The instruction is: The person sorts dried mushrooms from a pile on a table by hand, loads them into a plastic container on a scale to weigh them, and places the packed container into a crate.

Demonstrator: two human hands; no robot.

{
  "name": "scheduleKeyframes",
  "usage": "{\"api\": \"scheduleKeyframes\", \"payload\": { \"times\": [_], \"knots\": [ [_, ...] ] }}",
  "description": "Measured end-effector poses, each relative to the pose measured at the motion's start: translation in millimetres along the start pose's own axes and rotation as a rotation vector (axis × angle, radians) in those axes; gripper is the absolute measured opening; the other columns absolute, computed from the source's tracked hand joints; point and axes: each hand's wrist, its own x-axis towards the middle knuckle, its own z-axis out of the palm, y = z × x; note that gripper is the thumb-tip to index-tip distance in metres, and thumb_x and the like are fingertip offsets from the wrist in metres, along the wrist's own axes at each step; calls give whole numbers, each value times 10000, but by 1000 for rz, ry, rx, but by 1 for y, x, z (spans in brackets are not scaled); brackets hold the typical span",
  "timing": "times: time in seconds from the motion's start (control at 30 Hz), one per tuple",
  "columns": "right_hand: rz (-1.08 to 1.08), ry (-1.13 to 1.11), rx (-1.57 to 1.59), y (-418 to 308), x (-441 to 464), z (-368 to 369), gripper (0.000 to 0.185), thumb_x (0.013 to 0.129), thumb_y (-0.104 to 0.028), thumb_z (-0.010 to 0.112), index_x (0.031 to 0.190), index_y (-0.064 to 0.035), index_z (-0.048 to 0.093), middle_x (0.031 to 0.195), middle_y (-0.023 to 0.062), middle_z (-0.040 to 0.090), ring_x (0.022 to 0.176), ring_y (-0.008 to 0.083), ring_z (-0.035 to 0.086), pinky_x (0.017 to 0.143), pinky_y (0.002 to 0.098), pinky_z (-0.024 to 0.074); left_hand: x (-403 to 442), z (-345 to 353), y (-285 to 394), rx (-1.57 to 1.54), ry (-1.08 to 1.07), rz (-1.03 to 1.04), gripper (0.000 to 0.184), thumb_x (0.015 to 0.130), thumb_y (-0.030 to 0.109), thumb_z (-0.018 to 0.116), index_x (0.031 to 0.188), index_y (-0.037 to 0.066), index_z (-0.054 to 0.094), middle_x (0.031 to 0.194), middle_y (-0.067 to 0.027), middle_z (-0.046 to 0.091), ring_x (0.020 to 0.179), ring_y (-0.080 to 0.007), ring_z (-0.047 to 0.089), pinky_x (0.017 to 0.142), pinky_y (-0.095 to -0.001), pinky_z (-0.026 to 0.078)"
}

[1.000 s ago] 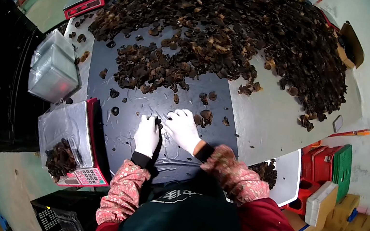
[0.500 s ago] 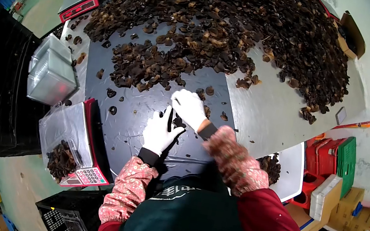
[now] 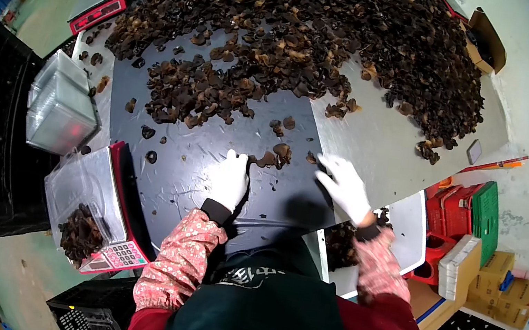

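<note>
My left hand (image 3: 230,179), in a white glove, rests on the dark sheet (image 3: 196,154) with its fingers close together at a small dark piece; whether it grips the piece is hidden. My right hand (image 3: 344,184), also gloved, hangs over the right edge of the dark sheet, its fingers apart and nothing seen in them. Between the hands lie a few dried brown fungus pieces (image 3: 280,154). Beyond them spreads a large heap of dark dried fungus (image 3: 284,49). Below my right forearm, a white tray (image 3: 410,235) holds more fungus.
At the left, a red scale (image 3: 113,189) carries a clear container with fungus, beside stacked clear boxes (image 3: 63,110). A second scale (image 3: 103,2) stands at the far left. Red crates (image 3: 452,214), a green crate (image 3: 483,219) and cardboard boxes (image 3: 509,290) are at the right.
My right hand has moved right, away from my left hand, and its fingers have spread. My left hand has drawn its fingers together after being spread. The camera view has shifted slightly.
</note>
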Motion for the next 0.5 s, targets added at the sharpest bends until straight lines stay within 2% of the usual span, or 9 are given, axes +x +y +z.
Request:
{"api": "scheduleKeyframes", "payload": {
  "times": [0.03,0.1,0.17,0.23,0.3,0.33,0.37,0.43,0.5],
  "knots": [
    [-32,125,26,-4,28,24,443,915,-339,618,1288,-100,613,1268,179,603,1186,354,546,1021,416,436,-2,2,-2,-15,47,-6,129,872,133,591,980,74,554,1001,-173,543,824,-379,636,679,-493,527],
    [-34,201,49,-10,84,66,469,909,-387,612,1285,-106,617,1353,178,555,1244,392,498,1056,475,395,-5,-10,0,-104,78,-78,83,862,89,573,937,64,549,979,-179,548,833,-400,618,708,-478,507],
    [2,178,-162,-19,118,99,501,904,-444,596,1280,-113,623,1380,156,528,1280,402,451,1068,508,356,-7,-2,-16,-330,177,-155,100,849,64,585,947,58,567,971,-167,567,865,-370,616,761,-424,502],
    [92,28,-244,-42,122,108,518,901,-486,582,1270,-126,630,1383,139,513,1294,391,423,1063,509,342,-11,2,-36,-536,209,-265,187,852,3,568,1030,52,595,945,-95,613,870,-227,610,802,-326,486],
    [3,125,-90,-42,114,130,532,870,-513,616,1224,-118,659,1285,128,571,1286,353,431,1062,484,340,-20,-12,-40,-1051,173,-365,251,869,-28,518,1091,54,602,946,-45,610,823,-159,585,753,-300,488],
    [4,141,-65,-46,103,135,545,857,-516,632,1215,-107,662,1270,127,578,1279,343,436,1058,478,342,-26,-21,-44,-1319,103,-440,355,871,-58,465,1183,55,591,971,-28,600,774,-118,550,698,-265,477],
    [5,158,-40,-52,91,133,558,844,-520,647,1206,-96,666,1255,126,586,1273,333,442,1054,473,344,-31,-24,-45,-1394,183,-425,419,858,-54,448,1245,50,571,980,-60,602,702,-124,531,629,-259,463],
    [-88,202,-131,-63,69,129,547,804,-494,701,1187,-104,666,1217,104,584,1204,298,474,991,442,383,-40,-25,-63,-1668,188,-422,450,848,-50,439,1275,30,557,1030,-102,604,722,-155,576,583,-265,495],
    [-127,179,-146,-68,60,123,460,799,-453,715,1110,-117,674,1145,71,582,1124,275,502,926,430,411,-51,-35,-70,-1920,131,-418,382,866,27,490,1237,37,580,1065,-130,638,850,-233,642,647,-338,551]
  ]
}}
